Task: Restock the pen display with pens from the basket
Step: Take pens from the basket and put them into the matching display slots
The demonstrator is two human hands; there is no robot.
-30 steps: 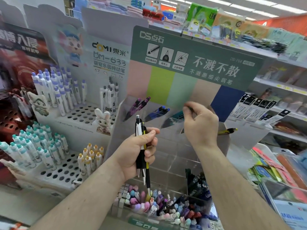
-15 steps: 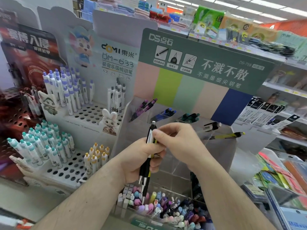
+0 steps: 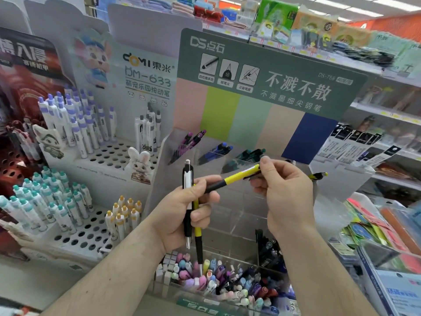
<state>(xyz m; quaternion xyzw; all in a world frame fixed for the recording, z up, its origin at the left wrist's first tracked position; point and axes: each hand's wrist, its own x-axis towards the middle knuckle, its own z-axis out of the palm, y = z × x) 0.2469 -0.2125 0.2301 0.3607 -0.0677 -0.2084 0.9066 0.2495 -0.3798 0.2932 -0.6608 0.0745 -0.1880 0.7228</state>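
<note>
My left hand (image 3: 182, 215) grips two pens upright in front of the display: a black-and-white pen (image 3: 188, 179) and a yellow-and-black pen (image 3: 197, 233), tips down. My right hand (image 3: 284, 192) pinches the clip end of another yellow pen (image 3: 237, 177), which lies slanted with its black grip end touching my left fingers. Behind the hands stands the clear acrylic pen display (image 3: 239, 208) with the green header. Its top slots hold purple pens (image 3: 189, 142), blue pens (image 3: 216, 151), teal pens (image 3: 248, 156) and one yellow pen (image 3: 319, 175) at the right.
A white stand of purple-capped pens (image 3: 77, 124) and teal-capped pens (image 3: 43, 201) fills the left. A clear bin of mixed pastel pens (image 3: 216, 279) sits below the hands. Packaged stationery (image 3: 376, 229) and shelves lie to the right. No basket is in view.
My right hand came back from the display's slots to my left hand, took a yellow pen from the bundle and drew it out to the right.
</note>
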